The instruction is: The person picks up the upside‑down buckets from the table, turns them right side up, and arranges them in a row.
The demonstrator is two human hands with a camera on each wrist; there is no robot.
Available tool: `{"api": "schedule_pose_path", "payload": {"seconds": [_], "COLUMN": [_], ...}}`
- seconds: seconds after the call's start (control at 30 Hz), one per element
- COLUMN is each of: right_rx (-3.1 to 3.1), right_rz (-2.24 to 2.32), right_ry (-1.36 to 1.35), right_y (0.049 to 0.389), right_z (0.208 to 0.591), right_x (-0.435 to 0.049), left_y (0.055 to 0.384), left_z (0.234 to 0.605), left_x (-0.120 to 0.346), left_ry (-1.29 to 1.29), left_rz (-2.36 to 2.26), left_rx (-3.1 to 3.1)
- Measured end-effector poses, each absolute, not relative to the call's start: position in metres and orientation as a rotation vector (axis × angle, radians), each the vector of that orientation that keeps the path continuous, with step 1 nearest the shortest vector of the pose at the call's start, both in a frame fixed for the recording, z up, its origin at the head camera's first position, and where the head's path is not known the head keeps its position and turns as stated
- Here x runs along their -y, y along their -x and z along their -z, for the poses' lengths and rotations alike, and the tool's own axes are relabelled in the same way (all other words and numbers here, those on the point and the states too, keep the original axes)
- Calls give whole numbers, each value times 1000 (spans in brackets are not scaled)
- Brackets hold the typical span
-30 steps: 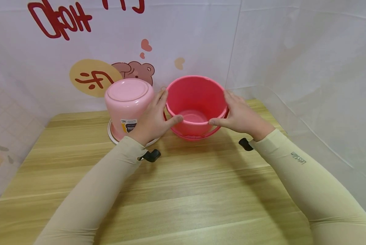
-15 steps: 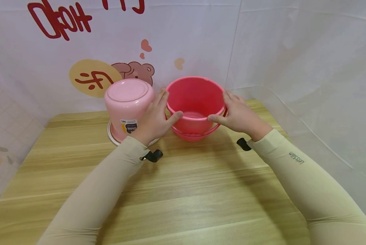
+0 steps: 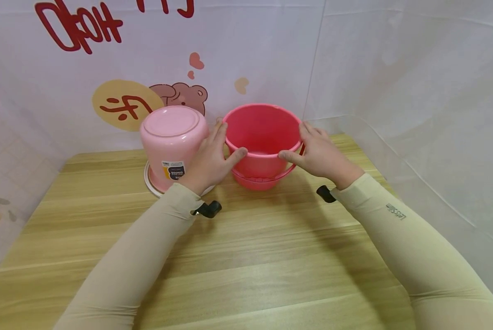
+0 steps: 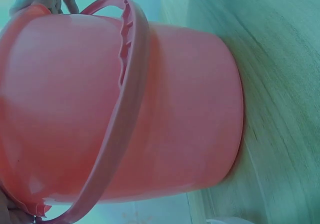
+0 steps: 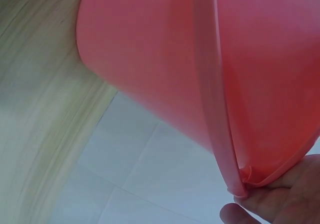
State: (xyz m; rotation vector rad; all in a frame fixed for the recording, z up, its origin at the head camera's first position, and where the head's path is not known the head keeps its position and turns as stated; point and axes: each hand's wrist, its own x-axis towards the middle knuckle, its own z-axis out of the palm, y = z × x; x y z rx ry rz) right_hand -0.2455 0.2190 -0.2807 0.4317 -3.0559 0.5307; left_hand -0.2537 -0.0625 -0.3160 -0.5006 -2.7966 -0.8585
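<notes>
A red-pink plastic bucket (image 3: 258,169) stands mouth up on the wooden table, between my two hands. Its carrying handle (image 4: 117,129) hangs down across the front. My left hand (image 3: 209,160) grips the rim on the left, its thumb at the front edge and its fingers along the side. On the opposite side my right hand (image 3: 324,153) holds the rim, thumb in front. In the right wrist view, fingers (image 5: 265,199) of that hand lie under the rim beside the handle joint. The bucket's base meets the table in the left wrist view.
Left of the bucket, close to my left hand, a lighter pink tub (image 3: 172,133) stands upside down, with a label on its side and a white rim below. A white printed curtain (image 3: 263,46) hangs behind the wooden table (image 3: 250,256).
The bucket has tipped slightly back from me: its front rim rose and more of its outer wall shows. Both hands moved slightly with it. The pink tub stayed put.
</notes>
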Motion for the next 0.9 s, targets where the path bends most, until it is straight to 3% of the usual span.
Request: {"api": "schedule_pose_path", "payload": {"seconds": [0.9], "right_rx": [3064], "right_rz": [-566], "right_ry": [-392], "right_y": [246], "right_z": [282], "right_x": [-217], "left_y": [256], "left_z": [316], "left_x": [60], "left_ry": [484], "left_rz": [872], "left_rx": [2800]}}
